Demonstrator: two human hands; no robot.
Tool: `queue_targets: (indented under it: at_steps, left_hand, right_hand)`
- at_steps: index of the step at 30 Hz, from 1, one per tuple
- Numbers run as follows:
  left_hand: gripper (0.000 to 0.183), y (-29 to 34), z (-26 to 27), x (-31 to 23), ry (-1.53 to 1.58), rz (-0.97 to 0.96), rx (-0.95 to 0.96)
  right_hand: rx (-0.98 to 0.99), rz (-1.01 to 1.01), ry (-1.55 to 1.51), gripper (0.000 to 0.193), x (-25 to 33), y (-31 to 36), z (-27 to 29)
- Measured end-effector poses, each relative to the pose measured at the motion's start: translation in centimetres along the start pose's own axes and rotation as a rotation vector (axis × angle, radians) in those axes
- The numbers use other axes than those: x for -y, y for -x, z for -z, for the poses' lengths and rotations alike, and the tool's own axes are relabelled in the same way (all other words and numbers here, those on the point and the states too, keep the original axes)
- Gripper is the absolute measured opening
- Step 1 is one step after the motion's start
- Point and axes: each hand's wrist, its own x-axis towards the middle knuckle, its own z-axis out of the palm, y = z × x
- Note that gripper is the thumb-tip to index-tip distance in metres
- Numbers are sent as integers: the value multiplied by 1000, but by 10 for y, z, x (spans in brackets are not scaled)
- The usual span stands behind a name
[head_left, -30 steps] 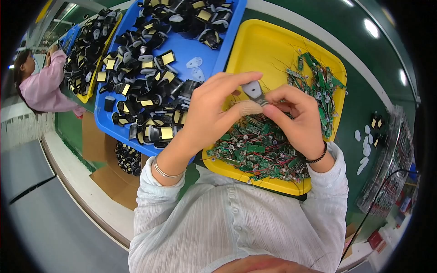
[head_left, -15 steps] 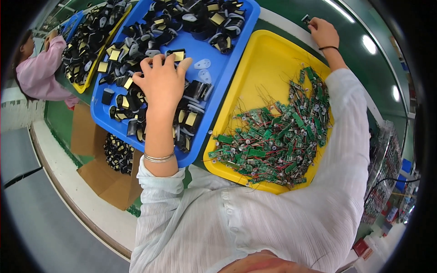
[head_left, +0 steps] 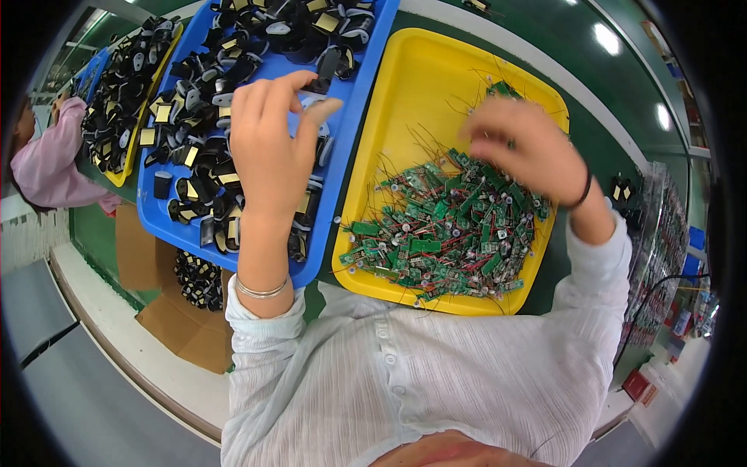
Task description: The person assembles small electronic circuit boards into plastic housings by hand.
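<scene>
My left hand (head_left: 272,144) is above the blue tray (head_left: 354,148), a black plastic casing (head_left: 327,68) held at the tips of its thumb and forefinger. Several black casings with grey tabs and yellow pads (head_left: 204,167) are heaped in that tray around and under the hand. My right hand (head_left: 533,148) hovers low over the yellow tray (head_left: 405,74), close to a pile of green circuit boards (head_left: 451,233) with thin wires. Motion smears its fingers, so whether they grip a board is unclear.
A small dark part with wires (head_left: 478,6) lies by the bench's far edge. At left, a person in a pink sleeve (head_left: 54,167) works by another yellow tray (head_left: 173,58). A cardboard box (head_left: 179,327) of black parts stands below; wrapped boards (head_left: 657,257) are stacked at right.
My right hand has come back from the far bench edge, leaving a small part there, to the circuit boards. My left hand has risen from the heap with a black casing. The view has shifted slightly.
</scene>
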Motion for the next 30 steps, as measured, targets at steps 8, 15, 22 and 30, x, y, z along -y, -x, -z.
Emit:
queue_targets:
  at_steps: [8,15,22,30]
  left_hand:
    - [27,3,-5,-23,212,-100,57]
    - [30,12,-9,-25,495,110,168]
    - [29,20,-11,-48,1016,342,471]
    - [32,21,-9,-58,1155,376,562]
  right_hand:
    - [102,-257,27,22,24,20,-39]
    - [-47,-332,-301,16,36,16,-18]
    - [-430,-208,-870,23,50,17,-34]
    - [-501,-288,-1010,8,54,15,-51]
